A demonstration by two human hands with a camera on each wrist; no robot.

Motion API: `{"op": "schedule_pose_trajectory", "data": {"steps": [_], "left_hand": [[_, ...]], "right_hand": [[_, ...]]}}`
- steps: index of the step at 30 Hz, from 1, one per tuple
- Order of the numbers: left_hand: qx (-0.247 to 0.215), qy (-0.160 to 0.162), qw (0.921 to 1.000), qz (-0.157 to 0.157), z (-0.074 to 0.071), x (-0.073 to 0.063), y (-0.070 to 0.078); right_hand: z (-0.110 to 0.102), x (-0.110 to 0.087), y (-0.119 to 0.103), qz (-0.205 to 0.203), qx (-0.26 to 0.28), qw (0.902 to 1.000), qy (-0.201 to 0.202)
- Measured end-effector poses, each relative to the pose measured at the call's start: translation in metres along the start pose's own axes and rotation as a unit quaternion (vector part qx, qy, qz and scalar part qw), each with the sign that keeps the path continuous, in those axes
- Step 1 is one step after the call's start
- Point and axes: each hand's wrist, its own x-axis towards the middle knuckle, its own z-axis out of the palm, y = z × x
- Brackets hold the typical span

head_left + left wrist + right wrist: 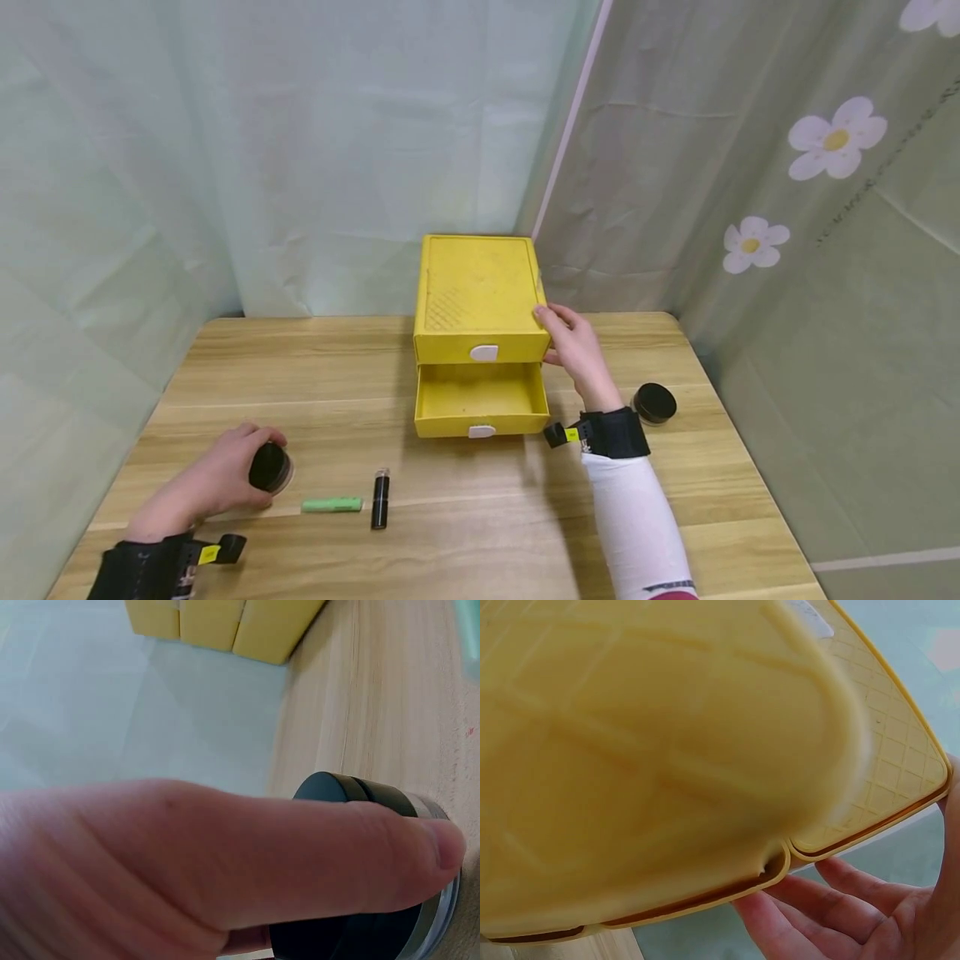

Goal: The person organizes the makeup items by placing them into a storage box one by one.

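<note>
I have the left hand (221, 473) closed around a black-lidded jar (268, 467), thumb along one side; the jar is at the left of the table (480, 525), and I cannot tell whether its clear base touches the wood. The right hand (579, 348) holds the right side of the yellow drawer unit (480, 279), thumb over the top edge, fingers against the side. I see the upper drawer (442, 348) pushed in and the lower drawer (442, 427) standing out below it. Near the left hand lies a green tube (332, 505), with a black tube (380, 500) just beside it. Beyond the right wrist I have a second jar (656, 402), lid up. A pale curtain (337, 150) hangs behind the table.
</note>
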Motion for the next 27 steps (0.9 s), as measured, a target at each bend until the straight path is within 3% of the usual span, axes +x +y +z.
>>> {"op": "schedule_pose_trajectory", "data": {"steps": [27], "left_hand": [[-0.019,0.005,0.9998,0.001,-0.0010,-0.0003,0.0024]], "right_hand": [[-0.0001,0.0013,0.0003,0.002,0.004,1.0000,-0.001]]}}
